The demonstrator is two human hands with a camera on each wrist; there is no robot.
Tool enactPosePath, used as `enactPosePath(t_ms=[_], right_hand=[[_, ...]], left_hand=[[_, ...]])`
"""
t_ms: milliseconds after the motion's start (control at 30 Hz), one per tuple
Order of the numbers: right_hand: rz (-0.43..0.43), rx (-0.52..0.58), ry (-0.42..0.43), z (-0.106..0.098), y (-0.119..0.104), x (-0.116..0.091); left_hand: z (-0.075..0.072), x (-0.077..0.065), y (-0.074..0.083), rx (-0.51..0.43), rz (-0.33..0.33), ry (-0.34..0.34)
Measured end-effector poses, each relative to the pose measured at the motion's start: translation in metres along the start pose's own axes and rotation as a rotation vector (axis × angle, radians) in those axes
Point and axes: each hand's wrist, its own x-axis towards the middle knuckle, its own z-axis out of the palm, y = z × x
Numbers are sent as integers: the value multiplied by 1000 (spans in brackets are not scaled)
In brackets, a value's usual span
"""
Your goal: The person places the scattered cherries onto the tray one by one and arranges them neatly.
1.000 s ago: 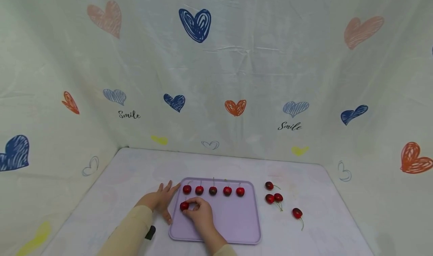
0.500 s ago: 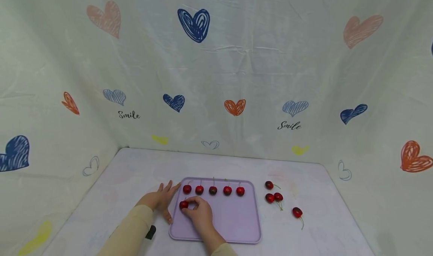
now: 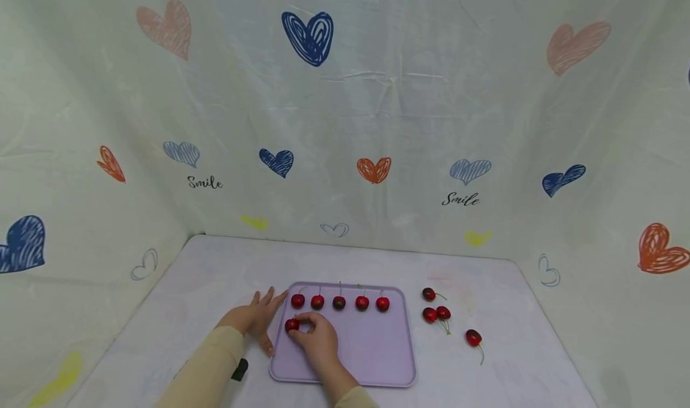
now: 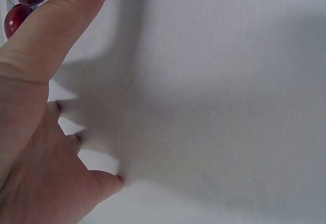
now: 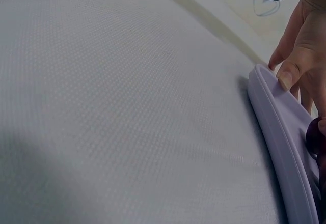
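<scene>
My right hand (image 3: 321, 340) pinches a dark red cherry (image 3: 291, 325) between thumb and index finger, at the left side of a pale purple tray (image 3: 372, 354). This cherry sits in front of the leftmost cherry (image 3: 297, 301) of a back row of several, their stems pointing away. Outside the tray, my left hand (image 3: 259, 319) rests with fingers spread, its fingertips right at the left rim. The left wrist view shows that left hand (image 4: 35, 107) beside the white cloth. In the right wrist view, the tray's wall (image 5: 280, 142) and part of a cherry (image 5: 313, 137) appear at the right.
Right of the tray lie several loose cherries with stems, among them a pair (image 3: 429, 315) close together and one nearer cherry (image 3: 473, 337). A small black object (image 3: 240, 369) shows beside the left sleeve. Behind the table (image 3: 345, 264) hangs a heart-printed curtain (image 3: 409, 114).
The pinched cherry has shifted very slightly left and toward the back row with my right fingers. My left hand has stayed in place.
</scene>
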Motion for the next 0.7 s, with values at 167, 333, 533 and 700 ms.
enactPosePath(t_ms=[167, 333, 533, 700], right_hand=[[-6, -9, 8, 0, -2, -1], [-20, -4, 20, 0, -2, -2], [-18, -4, 26, 1, -1, -3], [-23, -2, 25, 1, -1, -3]], left_hand=[[0, -1, 0, 6, 8, 3], [-3, -6, 1, -3, 65, 33], [-4, -7, 1, -5, 73, 37], [-4, -6, 1, 5, 55, 30]])
